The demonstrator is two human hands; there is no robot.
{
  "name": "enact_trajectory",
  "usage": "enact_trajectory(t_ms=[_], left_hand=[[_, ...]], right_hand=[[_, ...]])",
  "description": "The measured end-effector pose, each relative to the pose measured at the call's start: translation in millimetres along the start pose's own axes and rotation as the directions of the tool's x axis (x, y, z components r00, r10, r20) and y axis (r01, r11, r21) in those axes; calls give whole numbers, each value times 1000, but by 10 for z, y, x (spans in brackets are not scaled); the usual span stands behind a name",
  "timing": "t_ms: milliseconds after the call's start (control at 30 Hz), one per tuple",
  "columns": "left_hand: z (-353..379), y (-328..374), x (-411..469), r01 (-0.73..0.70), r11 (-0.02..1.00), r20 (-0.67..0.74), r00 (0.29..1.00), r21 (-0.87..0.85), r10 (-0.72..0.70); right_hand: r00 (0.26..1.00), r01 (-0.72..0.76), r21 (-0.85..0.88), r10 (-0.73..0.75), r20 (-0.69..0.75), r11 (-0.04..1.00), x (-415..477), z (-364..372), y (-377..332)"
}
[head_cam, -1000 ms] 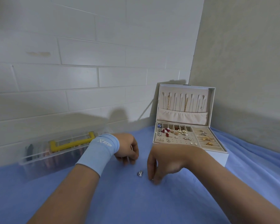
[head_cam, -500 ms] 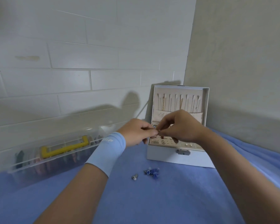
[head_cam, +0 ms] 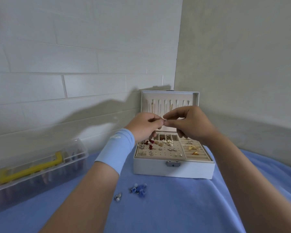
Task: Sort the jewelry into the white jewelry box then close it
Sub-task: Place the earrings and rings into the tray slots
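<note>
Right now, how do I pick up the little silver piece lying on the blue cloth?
I'd pinch the silver piece across its sides with thumb and fingertip, coming straight down. It is tiny, lies low on the blue cloth, and sits apart from the blue pieces, so the top is open.

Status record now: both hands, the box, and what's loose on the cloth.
left hand: pinches small jewelry piece
right hand: pinches the same piece, above the box
white jewelry box: lid open, tray partly filled
loose on blue cloth: blue jewelry cluster, small silver piece
left side: clear plastic case, yellow handle
</note>
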State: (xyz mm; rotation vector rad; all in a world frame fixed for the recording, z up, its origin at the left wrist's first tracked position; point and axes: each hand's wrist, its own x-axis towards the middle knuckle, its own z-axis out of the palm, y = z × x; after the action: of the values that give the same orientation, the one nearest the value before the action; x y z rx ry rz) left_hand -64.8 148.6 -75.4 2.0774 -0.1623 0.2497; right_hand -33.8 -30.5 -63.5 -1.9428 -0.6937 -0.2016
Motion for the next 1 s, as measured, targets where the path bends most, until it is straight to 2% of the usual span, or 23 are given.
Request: enact_trajectory(t_ms=[167,267,333,433,767,1000], left_hand=[[12,-118,17,-24,999,-37,999,-24,23],[-4,-217,22,-34,999,-69,997,39,36],[-24,-263,11,-10,1000,-105,994,21,12],[-52,-309,-7,9,1000,-109,994,-15,-11],[-84,-364,-14,33,997,-37,999,-70,-35],[-60,-380,-11,30,997,-18,999,-71,-31]], right_hand=[[1000,-16,-24,16,-5,1000,41,41,106],[999,-18,-204,26,34,979,76,117,228],[990,-37,-340,82,116,940,81,178,306],[968,-56,-442,157,194,895,49,249,352],[967,-18,-511,145,211,860,4,322,280],[966,41,-608,125,228,793,8,342,234]])
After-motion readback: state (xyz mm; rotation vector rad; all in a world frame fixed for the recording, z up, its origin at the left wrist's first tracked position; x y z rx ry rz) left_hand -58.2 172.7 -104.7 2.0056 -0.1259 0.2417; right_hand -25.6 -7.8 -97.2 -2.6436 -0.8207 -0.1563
